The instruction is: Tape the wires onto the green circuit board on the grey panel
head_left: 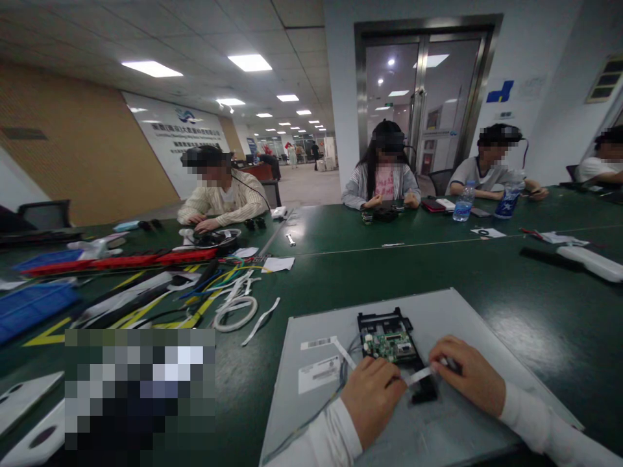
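A flat white strip (419,375) that looks like a ribbon cable stretches between my two hands. My left hand (374,397) is closed on it at the left; another white length (343,352) comes out behind that hand. At the right, my right hand (467,373) pinches the strip's other end, and something small and dark shows by its fingers. Just beyond my hands, a green circuit board (392,347) sits in a black plastic frame (417,363). The frame lies on a large grey metal panel (455,324). Thin grey wires run along the panel under my left wrist.
Left on the green table (321,272) lie white cable coils (237,314), a red power strip (126,261) and blue trays (34,308). A small wrench (291,240), bottles (464,202) and a white bar (591,263) lie farther off. Several people sit across.
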`<state>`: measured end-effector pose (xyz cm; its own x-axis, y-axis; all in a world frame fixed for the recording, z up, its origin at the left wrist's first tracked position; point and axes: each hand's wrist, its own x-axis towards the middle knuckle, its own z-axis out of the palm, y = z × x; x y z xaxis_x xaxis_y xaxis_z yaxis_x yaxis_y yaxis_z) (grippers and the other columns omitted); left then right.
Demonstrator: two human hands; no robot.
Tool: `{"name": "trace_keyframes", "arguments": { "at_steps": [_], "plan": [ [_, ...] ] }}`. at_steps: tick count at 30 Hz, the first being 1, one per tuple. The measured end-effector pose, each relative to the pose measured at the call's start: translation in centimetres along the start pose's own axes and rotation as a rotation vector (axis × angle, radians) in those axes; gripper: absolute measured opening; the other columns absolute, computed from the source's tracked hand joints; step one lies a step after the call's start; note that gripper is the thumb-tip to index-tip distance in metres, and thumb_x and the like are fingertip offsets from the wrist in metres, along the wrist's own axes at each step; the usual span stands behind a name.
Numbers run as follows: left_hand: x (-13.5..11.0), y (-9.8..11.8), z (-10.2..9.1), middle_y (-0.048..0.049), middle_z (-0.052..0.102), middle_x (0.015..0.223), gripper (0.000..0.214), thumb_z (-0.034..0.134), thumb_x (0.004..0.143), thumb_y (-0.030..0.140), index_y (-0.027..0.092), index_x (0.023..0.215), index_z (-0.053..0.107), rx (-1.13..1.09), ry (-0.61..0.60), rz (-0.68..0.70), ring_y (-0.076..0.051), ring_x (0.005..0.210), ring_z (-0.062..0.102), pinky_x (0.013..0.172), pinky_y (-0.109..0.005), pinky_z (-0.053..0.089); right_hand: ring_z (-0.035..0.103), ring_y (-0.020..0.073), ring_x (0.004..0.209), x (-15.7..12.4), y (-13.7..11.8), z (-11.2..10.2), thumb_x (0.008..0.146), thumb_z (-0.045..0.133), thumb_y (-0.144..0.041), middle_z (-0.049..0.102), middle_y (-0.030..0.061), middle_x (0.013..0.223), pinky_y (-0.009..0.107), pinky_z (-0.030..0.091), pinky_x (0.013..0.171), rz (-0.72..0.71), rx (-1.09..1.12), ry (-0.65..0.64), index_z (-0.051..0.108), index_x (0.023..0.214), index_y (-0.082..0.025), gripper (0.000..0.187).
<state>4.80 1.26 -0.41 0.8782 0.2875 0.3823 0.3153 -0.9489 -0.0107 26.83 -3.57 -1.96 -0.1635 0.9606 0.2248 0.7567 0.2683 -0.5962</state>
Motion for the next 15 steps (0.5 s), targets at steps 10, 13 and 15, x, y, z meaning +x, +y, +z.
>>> {"name": "trace_keyframes", "arguments": {
  "at_steps": [10,13,15],
  "plan": [
    [-0.23,-0.02,0.48,-0.0008,0.052,0.081,0.013,0.042,0.083,0.02,0.018,0.081,0.055,0.006,-0.007,0.001,-0.011,0.075,0.047,0.062,-0.026,0.031,0.048,0.0145,0.076,0.09,-0.04,0.05,0.077,0.045,-0.021,0.054,0.0018,0.076,0.028,0.037,0.071,0.023,-0.014,-0.007,0.056,0.075,-0.019,0.011],
    [-0.2,0.0,0.5,-0.001,0.052,0.081,0.013,0.042,0.083,0.02,0.018,0.081,0.055,0.006,-0.016,0.008,-0.012,0.076,0.047,0.063,-0.027,0.031,0.048,0.0146,0.077,0.06,0.0,0.06,0.077,0.045,-0.022,0.054,0.0019,0.076,0.028,0.037,0.071,0.021,-0.013,-0.004,0.055,0.076,-0.019,0.01],
    [-0.15,0.03,0.31,-0.0011,0.052,0.081,0.014,0.041,0.083,0.02,0.018,0.081,0.055,0.002,-0.031,0.005,-0.012,0.077,0.047,0.064,-0.027,0.031,0.048,0.0147,0.077,0.02,-0.04,0.02,0.077,0.045,-0.021,0.054,0.0019,0.077,0.028,0.037,0.072,0.02,-0.012,-0.001,0.056,0.076,-0.019,0.01]
  ]
}}
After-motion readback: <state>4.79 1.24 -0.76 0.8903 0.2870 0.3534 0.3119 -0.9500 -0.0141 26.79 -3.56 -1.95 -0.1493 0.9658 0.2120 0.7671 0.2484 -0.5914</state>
